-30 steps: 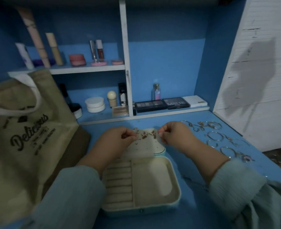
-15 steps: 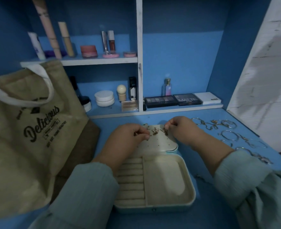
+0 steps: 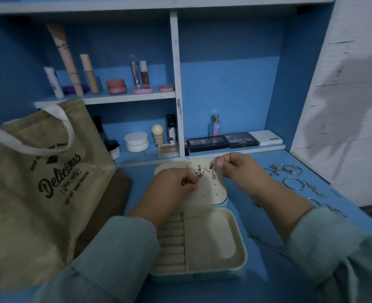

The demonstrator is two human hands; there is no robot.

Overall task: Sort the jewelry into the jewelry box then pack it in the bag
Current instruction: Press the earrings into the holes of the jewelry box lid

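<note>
Butterfly earrings (image 3: pixel 204 170) sit on the open jewelry box (image 3: pixel 204 232) lid — left hand (image 3: pixel 172 186) pinching at seven o'clock, right hand (image 3: pixel 239 167) pinching at three.

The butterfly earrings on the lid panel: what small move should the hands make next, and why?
Probably finish seating the right butterfly earring: the right hand pinches at it on the jewelry box lid panel, while the left hand pinches beside the other butterfly earring. Then reach for the hoops lying on the table.
</note>
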